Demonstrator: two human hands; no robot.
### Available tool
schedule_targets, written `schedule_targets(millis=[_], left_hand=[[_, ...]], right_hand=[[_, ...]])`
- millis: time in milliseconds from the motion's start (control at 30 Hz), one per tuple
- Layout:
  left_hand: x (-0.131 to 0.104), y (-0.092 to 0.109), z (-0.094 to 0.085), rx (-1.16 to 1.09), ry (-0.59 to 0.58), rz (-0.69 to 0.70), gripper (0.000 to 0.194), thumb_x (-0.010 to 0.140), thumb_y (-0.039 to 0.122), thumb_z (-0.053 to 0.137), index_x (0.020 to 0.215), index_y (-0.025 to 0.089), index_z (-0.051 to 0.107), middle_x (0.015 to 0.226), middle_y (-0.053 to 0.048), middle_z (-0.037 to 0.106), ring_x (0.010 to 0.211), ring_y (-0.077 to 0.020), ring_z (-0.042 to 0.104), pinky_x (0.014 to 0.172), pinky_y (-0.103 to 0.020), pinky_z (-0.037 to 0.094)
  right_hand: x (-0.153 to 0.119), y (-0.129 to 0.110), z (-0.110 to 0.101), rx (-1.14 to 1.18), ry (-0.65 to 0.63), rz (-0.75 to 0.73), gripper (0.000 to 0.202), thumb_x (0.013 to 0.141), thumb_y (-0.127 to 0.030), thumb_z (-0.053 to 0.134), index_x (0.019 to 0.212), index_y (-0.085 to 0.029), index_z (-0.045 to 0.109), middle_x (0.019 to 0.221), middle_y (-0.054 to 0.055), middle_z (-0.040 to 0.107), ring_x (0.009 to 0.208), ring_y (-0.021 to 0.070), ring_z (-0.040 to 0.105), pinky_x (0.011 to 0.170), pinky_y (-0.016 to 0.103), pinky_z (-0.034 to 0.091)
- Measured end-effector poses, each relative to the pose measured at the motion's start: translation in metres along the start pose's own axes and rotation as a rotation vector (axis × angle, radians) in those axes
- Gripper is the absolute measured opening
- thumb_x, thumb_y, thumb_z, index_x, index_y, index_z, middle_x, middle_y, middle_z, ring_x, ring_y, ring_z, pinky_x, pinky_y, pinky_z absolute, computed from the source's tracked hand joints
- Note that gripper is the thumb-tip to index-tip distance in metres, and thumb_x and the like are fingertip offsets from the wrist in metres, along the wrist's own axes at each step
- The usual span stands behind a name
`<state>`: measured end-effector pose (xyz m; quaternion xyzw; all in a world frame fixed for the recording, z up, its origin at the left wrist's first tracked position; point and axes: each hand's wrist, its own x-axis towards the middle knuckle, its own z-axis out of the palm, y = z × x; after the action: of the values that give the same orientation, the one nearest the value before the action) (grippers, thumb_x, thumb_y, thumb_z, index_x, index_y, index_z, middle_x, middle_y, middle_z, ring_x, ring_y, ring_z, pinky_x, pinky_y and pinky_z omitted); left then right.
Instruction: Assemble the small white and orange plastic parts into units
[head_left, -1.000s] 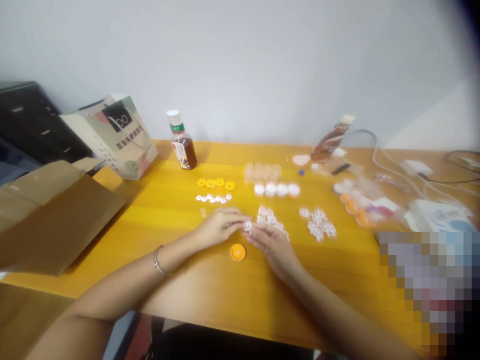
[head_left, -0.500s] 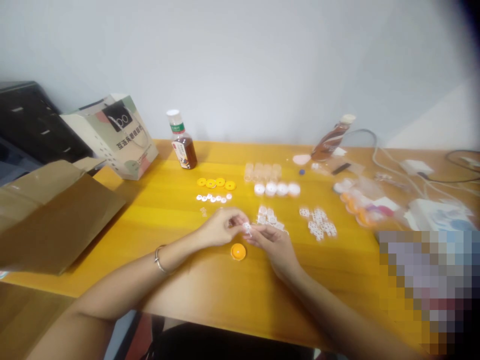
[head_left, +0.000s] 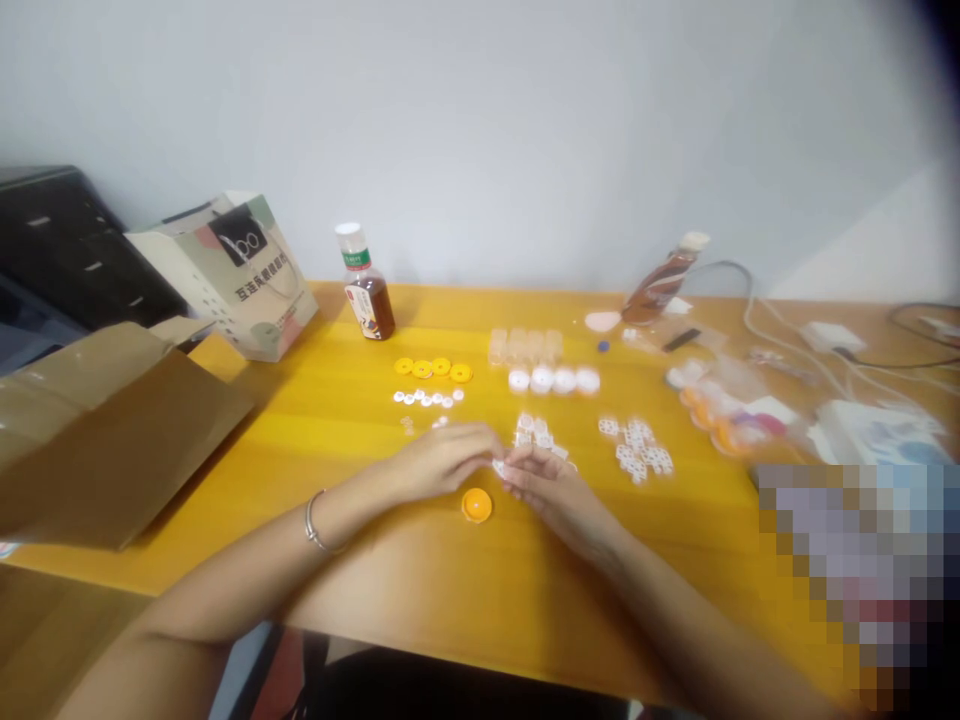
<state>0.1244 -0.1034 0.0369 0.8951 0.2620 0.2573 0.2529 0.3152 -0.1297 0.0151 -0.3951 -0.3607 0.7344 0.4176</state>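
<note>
So I'm running this one remotely, and I'm using the orange cap (head_left: 476, 505) on the tabletop (head_left: 420, 590) as my landmark. My left hand (head_left: 450, 460) and right hand (head_left: 551, 490) meet just beyond it, slightly to its right. The fingers of both are pinched on one small white piece (head_left: 500, 466), lifted off the wood. It's blurry and mostly covered, so I can't tell if it's one part or two pressed together.

Progress? Looks early to me. The cap sits by itself on the near side of my hands, with a pale dot in its middle. Beyond it and to the left are four yellow discs (head_left: 441, 367) and a line of little white discs (head_left: 427, 401), all loose. Beyond it and to the right: four white caps (head_left: 542, 379), then clear cups (head_left: 525, 346) behind those. Loose white bits (head_left: 544, 440) and holed white pieces (head_left: 637, 440) lie right of it too. I can't pick out anything clearly finished, so I'd guess most of the fitting is left.
</note>
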Motion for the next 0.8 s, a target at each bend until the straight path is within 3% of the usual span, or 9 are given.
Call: schedule_targets(millis=[133, 267, 500, 667, 800], left_hand=[[0.002, -0.009, 0.005, 0.075, 0.053, -0.077, 0.032, 0.086, 0.013, 0.044, 0.117, 0.017, 0.046, 0.109, -0.009, 0.055, 0.101, -0.0167, 0.050, 0.087, -0.032, 0.043], [0.006, -0.021, 0.015, 0.172, -0.045, -0.002, 0.029, 0.087, 0.017, 0.043, 0.115, 0.018, 0.050, 0.107, -0.009, 0.055, 0.100, -0.0170, 0.052, 0.087, -0.031, 0.043], [0.009, -0.032, 0.036, 0.409, -0.080, 0.097, 0.025, 0.089, 0.027, 0.041, 0.099, 0.017, 0.061, 0.094, -0.009, 0.058, 0.087, -0.0179, 0.054, 0.079, -0.031, 0.042], [0.007, -0.034, 0.035, 0.455, -0.024, 0.048, 0.024, 0.089, 0.026, 0.041, 0.091, 0.016, 0.062, 0.087, -0.008, 0.062, 0.080, -0.0167, 0.056, 0.075, -0.030, 0.042], [0.005, -0.030, 0.027, 0.344, 0.100, -0.018, 0.017, 0.084, 0.023, 0.047, 0.086, 0.017, 0.062, 0.097, -0.007, 0.061, 0.088, -0.0166, 0.057, 0.081, -0.031, 0.042]], right_hand=[[0.003, -0.003, -0.004, 0.096, 0.176, -0.115, 0.031, 0.056, -0.021, 0.076, 0.085, -0.023, 0.065, 0.063, -0.005, 0.059, 0.055, 0.0071, 0.048, 0.052, 0.019, 0.039], [0.006, 0.001, -0.006, 0.122, 0.287, -0.158, 0.023, 0.056, -0.022, 0.076, 0.076, -0.021, 0.065, 0.066, -0.003, 0.061, 0.058, 0.0094, 0.052, 0.059, 0.022, 0.045], [0.006, 0.010, -0.002, 0.127, 0.264, -0.116, 0.025, 0.058, -0.023, 0.076, 0.078, -0.020, 0.062, 0.071, -0.002, 0.065, 0.065, 0.0116, 0.061, 0.071, 0.027, 0.051], [0.007, 0.013, -0.002, 0.133, 0.239, -0.103, 0.029, 0.058, -0.022, 0.077, 0.082, -0.021, 0.062, 0.072, -0.003, 0.065, 0.069, 0.0109, 0.062, 0.075, 0.025, 0.051], [0.007, 0.014, -0.002, 0.114, 0.244, -0.108, 0.031, 0.057, -0.021, 0.077, 0.084, -0.021, 0.062, 0.074, -0.003, 0.064, 0.071, 0.0124, 0.063, 0.076, 0.028, 0.052]])
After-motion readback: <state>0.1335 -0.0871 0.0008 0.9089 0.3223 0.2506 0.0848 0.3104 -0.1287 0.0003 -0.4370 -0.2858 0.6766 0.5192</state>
